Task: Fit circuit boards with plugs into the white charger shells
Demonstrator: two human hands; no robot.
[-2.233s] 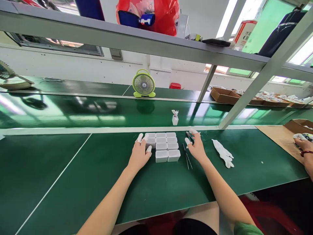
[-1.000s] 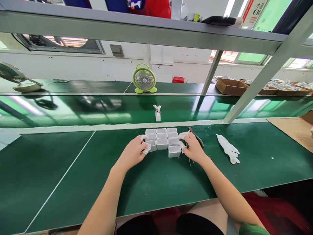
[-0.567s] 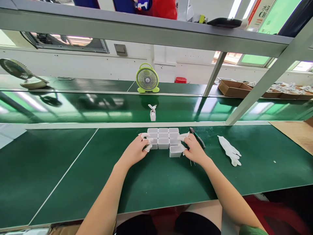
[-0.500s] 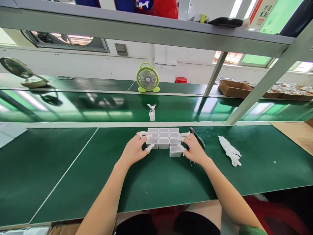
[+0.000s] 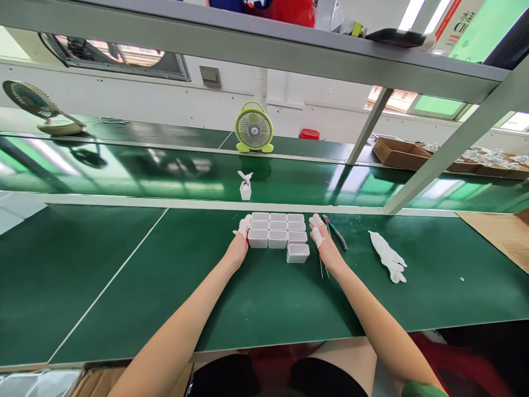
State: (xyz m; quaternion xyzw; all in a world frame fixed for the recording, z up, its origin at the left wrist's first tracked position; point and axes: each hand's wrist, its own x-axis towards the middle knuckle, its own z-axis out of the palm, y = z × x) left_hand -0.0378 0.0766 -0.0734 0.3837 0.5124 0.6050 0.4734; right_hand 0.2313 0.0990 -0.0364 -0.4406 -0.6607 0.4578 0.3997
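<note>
A block of small white open boxes [image 5: 278, 239] stands in rows on the green table, and a single white box [image 5: 298, 253] sits apart in front of its right column. Along the block's left side my left hand [image 5: 239, 242] is held on edge, fingers straight and touching or nearly touching the boxes. My right hand [image 5: 324, 242] is on the other side, a small gap from the boxes, with its fingers stretched forward. White coverings wrap fingertips on both hands. Thin wires [image 5: 321, 269] stick out under my right hand. Cutting pliers [image 5: 336, 233] lie just beyond it.
A white glove [image 5: 388, 256] lies at the right. On the raised ledge stands a small white box with wires [image 5: 245, 187], and behind it a green fan [image 5: 254, 130]. A metal post [image 5: 446, 140] slants down at the right; cardboard trays [image 5: 400, 153] sit behind it.
Both hands have let go of the boxes' tops and shifted to the block's outer sides, fingers now straight. The front single box stays in front of the block. The camera view has tilted slightly.
</note>
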